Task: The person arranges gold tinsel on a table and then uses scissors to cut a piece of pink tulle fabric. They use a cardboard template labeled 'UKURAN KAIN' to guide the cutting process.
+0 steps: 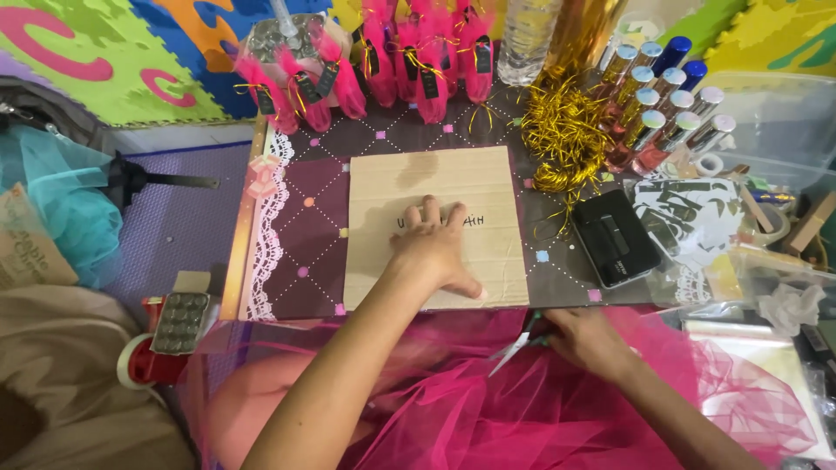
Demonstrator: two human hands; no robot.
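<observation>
My left hand (433, 245) lies flat, fingers spread, on a brown cardboard sheet (383, 196) that rests on a dark patterned tabletop (305, 235). My right hand (585, 338) grips scissors (514, 346) low at the table's front edge, their blades pointing left into pink tulle fabric (522, 409) bunched over my lap. The tulle runs along the front edge of the cardboard, under my left hand's thumb side.
Pink-wrapped small bottles (409, 61) with tags stand at the back. Gold ribbon strands (562, 130) and a row of roll-on bottles (662, 113) sit back right. A black case (616, 237) and printed stickers (688, 218) lie right. A tape dispenser (165, 339) sits left.
</observation>
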